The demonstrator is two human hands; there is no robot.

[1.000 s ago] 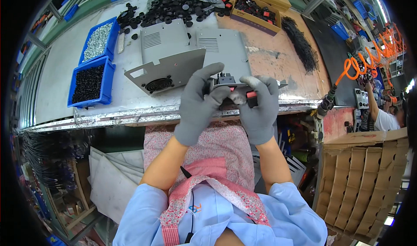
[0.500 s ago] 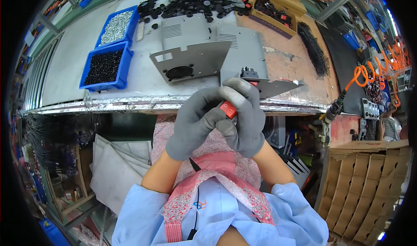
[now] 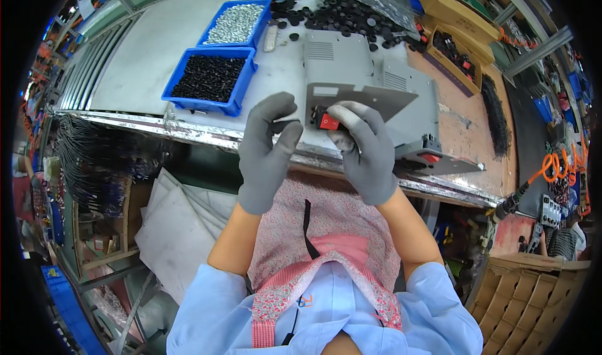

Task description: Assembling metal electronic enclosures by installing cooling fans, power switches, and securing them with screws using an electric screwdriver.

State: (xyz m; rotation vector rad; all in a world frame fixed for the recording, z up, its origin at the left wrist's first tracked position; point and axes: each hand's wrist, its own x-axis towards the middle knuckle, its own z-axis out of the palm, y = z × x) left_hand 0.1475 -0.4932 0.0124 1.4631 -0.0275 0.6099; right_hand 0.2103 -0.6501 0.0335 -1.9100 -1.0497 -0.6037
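In my gloved right hand (image 3: 369,149) is a red rocker switch (image 3: 328,122) with a dark body, gripped between thumb and fingers. My gloved left hand (image 3: 268,151) is apart from it, thumb and curled fingers separated, with nothing clearly visible between them. Behind the switch stands a grey metal panel (image 3: 376,99) with a rectangular cutout; my right hand hides part of it. Right of that hand lies a second grey metal part (image 3: 407,79), with another red switch (image 3: 429,157) fitted at its near plate.
Blue bins of black screws (image 3: 210,77) and silver fasteners (image 3: 235,24) stand at the left. Loose black round parts (image 3: 357,19) lie at the back. A cardboard box (image 3: 451,60) holds more switches. An orange coiled air hose (image 3: 552,167) hangs at the right.
My left hand has come away from the switch and moved left, its fingers parting. The right hand keeps the switch, now nearer the upright panel. The whole view has shifted and turned.
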